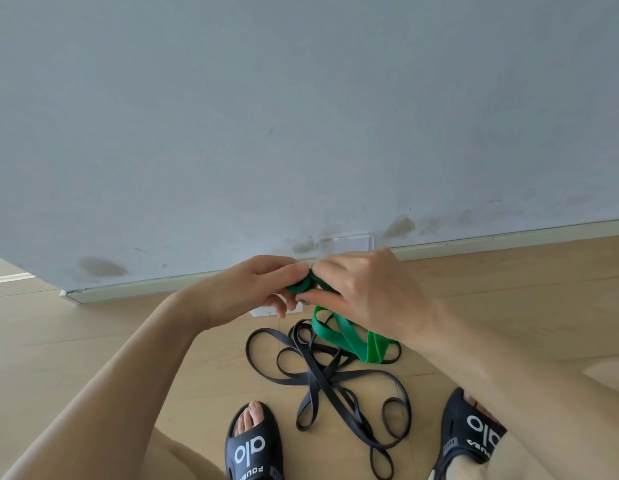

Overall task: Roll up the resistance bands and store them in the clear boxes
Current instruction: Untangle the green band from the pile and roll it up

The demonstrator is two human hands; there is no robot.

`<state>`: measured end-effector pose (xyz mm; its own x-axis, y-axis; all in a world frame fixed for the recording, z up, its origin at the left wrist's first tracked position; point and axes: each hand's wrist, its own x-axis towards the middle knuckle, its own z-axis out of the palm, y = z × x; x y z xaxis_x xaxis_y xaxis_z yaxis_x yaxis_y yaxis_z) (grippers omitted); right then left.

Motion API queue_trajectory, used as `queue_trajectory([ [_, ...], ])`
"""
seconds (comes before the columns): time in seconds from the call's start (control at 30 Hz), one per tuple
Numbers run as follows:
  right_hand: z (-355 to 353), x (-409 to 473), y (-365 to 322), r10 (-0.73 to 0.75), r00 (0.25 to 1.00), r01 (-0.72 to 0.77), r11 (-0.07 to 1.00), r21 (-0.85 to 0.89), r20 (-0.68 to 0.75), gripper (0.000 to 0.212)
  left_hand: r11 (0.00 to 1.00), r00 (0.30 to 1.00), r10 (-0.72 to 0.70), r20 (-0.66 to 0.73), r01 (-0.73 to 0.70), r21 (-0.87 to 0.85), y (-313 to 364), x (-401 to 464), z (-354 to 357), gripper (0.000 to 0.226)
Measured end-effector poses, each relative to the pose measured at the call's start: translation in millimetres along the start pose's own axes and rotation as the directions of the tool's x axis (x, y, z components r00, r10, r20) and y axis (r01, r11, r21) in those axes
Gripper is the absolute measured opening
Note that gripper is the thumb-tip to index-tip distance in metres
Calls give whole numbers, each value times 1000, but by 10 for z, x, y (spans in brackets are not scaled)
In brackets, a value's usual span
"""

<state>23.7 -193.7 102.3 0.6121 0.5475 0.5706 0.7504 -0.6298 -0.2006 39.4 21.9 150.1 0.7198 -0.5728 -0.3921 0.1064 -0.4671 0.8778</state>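
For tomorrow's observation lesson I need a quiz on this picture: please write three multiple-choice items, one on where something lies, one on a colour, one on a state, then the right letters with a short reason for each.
1. Where does the black band lie?
A. on the floor between the two slippers
B. hung on the wall
C. inside a box

2. What colour is the band being rolled?
A. red
B. green
C. yellow

3. How far along is the green band?
A. fully rolled
B. not yet picked up
C. partly rolled, with its tail hanging down

Answers:
1 A: its loops sprawl on the wooden floor between the left slipper and the right slipper.
2 B: the small roll pinched between the left hand and the right hand is green.
3 C: only a small coil sits at the fingers; the rest trails down to the floor.
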Motion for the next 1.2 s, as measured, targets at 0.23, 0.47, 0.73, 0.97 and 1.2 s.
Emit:
queue_trajectory([
  [0.23, 6, 50, -43, 225, 963, -240, 966, 98, 148, 17, 960, 980, 30, -199, 27, 280, -46, 19, -28, 25],
  [0.47, -52, 175, 2, 343, 875, -391, 917, 82, 342, 27, 945, 956, 111, -271, -18, 327, -7, -9, -46, 25],
  [0.73, -123, 228, -61, 457, 632, -730, 79, 679, 626, 35, 954, 923, 200, -328, -108, 278, 13, -41, -109, 29],
  [0.97, -129, 239, -123, 241, 577, -683, -381, 623, 780, 59, 938, 895, 292, -338, -199, 283, 70, -57, 24, 23],
  [1.2, -121, 260, -145, 302, 589, -581, -486, 653, 750, 29, 928, 851, 353, -389, -265, 262, 62, -33, 63, 28],
])
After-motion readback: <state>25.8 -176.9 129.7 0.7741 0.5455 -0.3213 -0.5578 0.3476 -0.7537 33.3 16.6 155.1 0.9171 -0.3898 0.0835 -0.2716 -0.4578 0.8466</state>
